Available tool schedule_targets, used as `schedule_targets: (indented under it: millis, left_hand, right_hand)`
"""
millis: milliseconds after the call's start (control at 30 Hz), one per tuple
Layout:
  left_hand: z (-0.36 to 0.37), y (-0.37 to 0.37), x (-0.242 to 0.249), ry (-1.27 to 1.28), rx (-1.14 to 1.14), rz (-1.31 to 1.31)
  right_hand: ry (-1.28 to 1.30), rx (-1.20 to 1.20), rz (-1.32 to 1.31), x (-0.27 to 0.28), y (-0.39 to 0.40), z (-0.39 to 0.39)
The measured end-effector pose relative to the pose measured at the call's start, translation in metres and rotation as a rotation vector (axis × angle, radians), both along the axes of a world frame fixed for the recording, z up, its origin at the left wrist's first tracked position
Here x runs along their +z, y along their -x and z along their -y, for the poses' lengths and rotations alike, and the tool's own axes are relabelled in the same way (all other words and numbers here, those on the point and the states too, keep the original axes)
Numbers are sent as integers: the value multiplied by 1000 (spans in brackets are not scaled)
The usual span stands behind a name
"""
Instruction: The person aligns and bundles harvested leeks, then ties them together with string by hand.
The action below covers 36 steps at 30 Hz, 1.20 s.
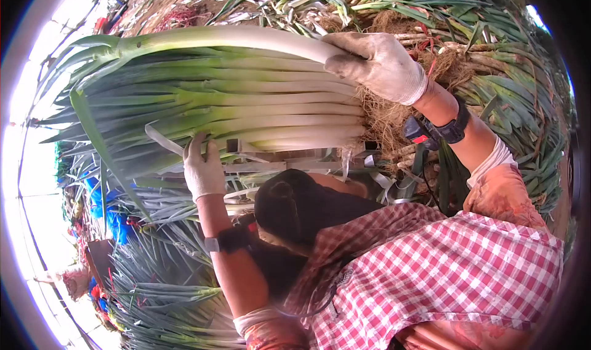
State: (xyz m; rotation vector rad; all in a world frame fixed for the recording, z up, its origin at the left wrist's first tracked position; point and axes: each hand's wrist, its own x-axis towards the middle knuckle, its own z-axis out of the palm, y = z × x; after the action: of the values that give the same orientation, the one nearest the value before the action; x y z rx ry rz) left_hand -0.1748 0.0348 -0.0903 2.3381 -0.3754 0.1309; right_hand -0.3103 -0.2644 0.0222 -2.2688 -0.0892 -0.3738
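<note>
My right hand (380, 68), in a whitish work glove with soiled fingers, grips the white root end of a long leek (215, 37). That leek stretches to the left above the others, its green leaves drooping at the far left. Below it, several leeks (289, 101) lie side by side in a row, white stems and roots to the right, green tops to the left. My left hand (204, 168), also gloved, is at the near edge of the row. Its fingers close around the end of a thin pale strip (163, 139), which looks like a peeled leaf layer.
Under the row's near edge runs a metal frame (265, 165) with a dark upright end (232, 145). More leeks (166, 301) are heaped at the lower left, and others with tangled roots (452, 67) lie at the right. Blue plastic (114, 211) shows at the left.
</note>
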Motion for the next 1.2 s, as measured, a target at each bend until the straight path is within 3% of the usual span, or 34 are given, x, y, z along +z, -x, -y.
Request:
schedule_targets:
  millis: [100,167,267,300,333,367,400,433,500,533,567,633,700,767,833,1033,1200]
  left_hand:
    - [-1,-2,2,-87,24,55]
    - [-2,-3,2,-84,38,68]
    - [-7,-5,-2,215,45,-97]
    - [-2,5,17,377,93,-315]
    - [-2,8,24,514,78,-328]
    - [-2,10,30,651,56,-341]
    - [-1,14,40,704,7,-385]
    - [-3,15,38,950,-157,-457]
    - [15,30,62,1470,-151,-634]
    - [13,33,55,1592,-370,-619]
    - [8,14,42,1658,-506,-808]
    - [0,11,16,1413,-214,-679]
    - [-5,10,8,1430,-213,-691]
    - [-1,9,11,1440,-229,-697]
    - [7,15,15,1407,13,-712]
    - [14,17,4,1377,112,-730]
    - [18,23,10,1361,153,-725]
  right_hand:
    - [-22,-31,18,4,-5,-4]
    - [97,-10,89,13,-8,-9]
    - [156,18,143,8,-10,-13]
    - [163,47,191,3,-12,-16]
    - [172,80,220,-6,-14,-19]
    - [201,115,397,-19,-17,-22]
    - [237,118,330,-30,-16,-28]
    - [274,116,261,-41,-12,-36]
    - [362,105,220,-67,-1,-54]
    - [350,149,26,-70,7,-64]
    - [331,194,-168,-74,13,-73]
    - [291,187,-210,-92,21,-83]
    - [244,203,-251,-113,21,-83]
    - [239,213,-103,-127,16,-66]
    - [408,16,-284,-93,9,-51]
    - [587,-144,-179,-113,-19,-16]
    - [700,-47,-280,-121,-23,-20]
